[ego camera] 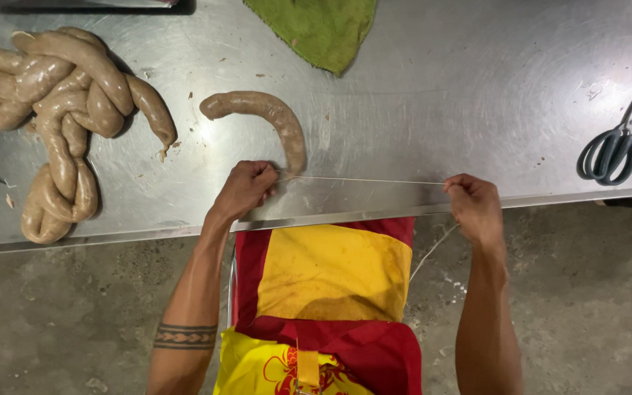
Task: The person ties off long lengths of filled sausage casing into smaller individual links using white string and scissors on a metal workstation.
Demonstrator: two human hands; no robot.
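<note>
Left end of the steel bench (433, 95): pile of sausage links (60, 110), pale brown, looped over each other, running from the back-left corner down to the front edge. No bowl or tray anywhere on the bench; everything lies bare on the metal.

Next right, a single curved sausage (261, 117), hook-shaped, one end pointing left, the other end coming down toward the front edge. Well apart from the pile.

Left hand (246, 189) sits at that lower sausage end, just beside it or touching; can't tell which. Fingers curled into a closed fist, pinching the left end of a thin white string (363, 180).

String runs taut and nearly level along the front edge, from left hand to right hand. Starts right at the sausage tip.

Green cloth (320, 29) at the back edge, about centre, partly cut off by the frame.

Right hand (475, 206) at the front edge, fingers curled shut, pinching the other end of the string. A loose tail of string hangs down below the bench from this hand.

Far right: grey-handled scissors (612, 146), blades closed, pointing toward the back-right corner. Well apart from both hands.
</note>
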